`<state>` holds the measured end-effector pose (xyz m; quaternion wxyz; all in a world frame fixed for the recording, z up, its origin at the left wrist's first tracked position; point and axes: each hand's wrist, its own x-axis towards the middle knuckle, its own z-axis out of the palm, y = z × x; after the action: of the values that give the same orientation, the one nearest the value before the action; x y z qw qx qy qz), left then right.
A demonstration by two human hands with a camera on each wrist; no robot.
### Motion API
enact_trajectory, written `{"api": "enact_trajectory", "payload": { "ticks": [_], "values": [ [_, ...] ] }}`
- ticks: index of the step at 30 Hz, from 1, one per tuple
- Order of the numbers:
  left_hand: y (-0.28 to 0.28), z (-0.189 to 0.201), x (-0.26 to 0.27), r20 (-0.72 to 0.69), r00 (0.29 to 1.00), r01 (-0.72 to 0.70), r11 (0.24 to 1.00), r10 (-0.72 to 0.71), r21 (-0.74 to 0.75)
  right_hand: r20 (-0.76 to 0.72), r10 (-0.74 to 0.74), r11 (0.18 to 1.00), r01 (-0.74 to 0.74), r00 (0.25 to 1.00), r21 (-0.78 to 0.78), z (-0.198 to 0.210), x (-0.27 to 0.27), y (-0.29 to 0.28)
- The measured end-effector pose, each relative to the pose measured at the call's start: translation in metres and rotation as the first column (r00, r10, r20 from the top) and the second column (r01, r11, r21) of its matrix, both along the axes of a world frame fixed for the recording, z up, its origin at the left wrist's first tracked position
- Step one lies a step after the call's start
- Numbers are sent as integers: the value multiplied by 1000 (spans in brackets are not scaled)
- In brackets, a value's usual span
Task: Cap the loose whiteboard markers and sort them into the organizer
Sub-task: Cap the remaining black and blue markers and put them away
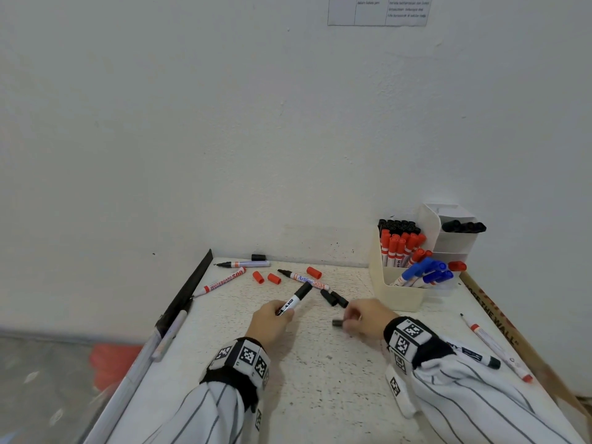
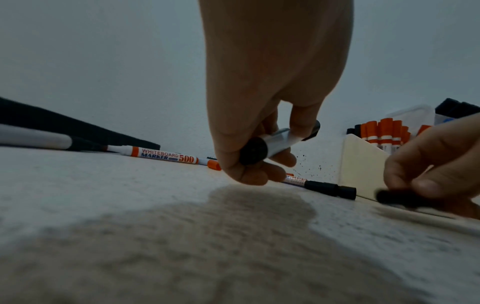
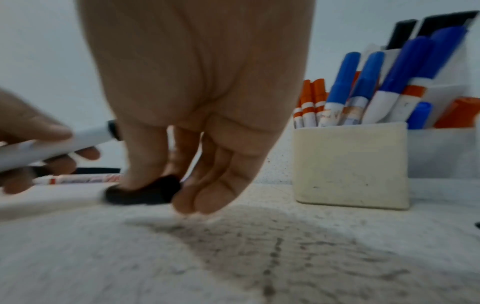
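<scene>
My left hand (image 1: 272, 318) grips a white marker with a black front end (image 1: 296, 298) (image 2: 278, 142), angled up toward the back right. My right hand (image 1: 362, 318) pinches a black cap (image 1: 338, 323) (image 3: 145, 193) low over the white table (image 1: 320, 379). The two hands are a short way apart. Loose on the table lie an Artline marker (image 1: 306, 278), a Whiteboard 500 marker (image 1: 222, 282), a purple-bodied marker (image 1: 243, 264), red caps (image 1: 266, 277) and black caps (image 1: 334, 298). The cream organizer (image 1: 400, 293) at the back right holds red, black and blue markers.
A white tiered holder (image 1: 455, 238) stands behind the organizer with black caps and a red one. Two more markers (image 1: 493, 347) lie at the right by my sleeve. A dark strip (image 1: 189, 286) edges the table's left side. The wall is close behind.
</scene>
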<state>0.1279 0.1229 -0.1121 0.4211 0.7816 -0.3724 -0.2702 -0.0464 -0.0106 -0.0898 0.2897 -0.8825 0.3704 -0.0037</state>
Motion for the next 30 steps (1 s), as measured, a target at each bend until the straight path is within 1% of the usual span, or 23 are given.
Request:
{"api": "enact_trajectory", "payload": {
  "ticks": [2,4,6,8,11,13,14,15,17,18,19,22,24,25,27,29,30],
  "values": [
    [3,-1,1,-17,1000,-10,1000,11,13,154,-156,979,173,976,-108,2,0,-9],
    [5,-1,2,-24,1000,-12,1000,13,26,234,-225,944,271,946,-186,0,2,-17],
    [6,-1,3,-14,1000,-8,999,9,42,237,-286,921,335,928,-199,-5,8,-23],
    [8,-2,3,3,1000,1,998,-2,62,186,-328,913,362,926,-188,-12,15,-29],
    [12,-4,3,12,1000,11,997,-12,83,23,-288,945,288,957,-153,-20,21,-33],
    [14,-3,4,34,999,30,994,-34,105,-35,-242,963,235,970,-134,-21,23,-30],
    [14,-3,4,43,998,40,993,-45,114,-24,-236,963,230,972,-140,-20,24,-29],
    [15,-2,4,50,997,48,992,-55,120,21,-246,957,247,969,-155,-17,24,-26],
    [16,0,2,68,995,68,989,-77,133,184,-258,941,290,949,-175,-5,24,-18],
    [17,1,0,74,993,81,987,-92,136,235,-236,948,276,943,-157,2,24,-13],
    [18,3,-2,74,992,95,986,-106,134,228,-195,966,226,954,-122,10,25,-7],
    [17,10,-14,57,985,156,982,-163,109,102,-47,999,45,994,20,28,28,16],
    [18,16,-23,83,975,199,977,-204,72,84,2,1000,-4,996,18,30,29,28],
    [20,19,-26,117,969,212,975,-218,61,113,8,1000,-8,994,3,29,28,32],
    [23,22,-31,185,957,217,975,-223,52,231,-19,1000,16,973,15,26,25,39],
    [26,24,-32,193,958,206,977,-211,47,357,-46,998,24,933,65,23,20,45],
    [28,26,-32,188,959,207,977,-213,53,392,-53,996,19,919,89,22,17,48]
  ]
}}
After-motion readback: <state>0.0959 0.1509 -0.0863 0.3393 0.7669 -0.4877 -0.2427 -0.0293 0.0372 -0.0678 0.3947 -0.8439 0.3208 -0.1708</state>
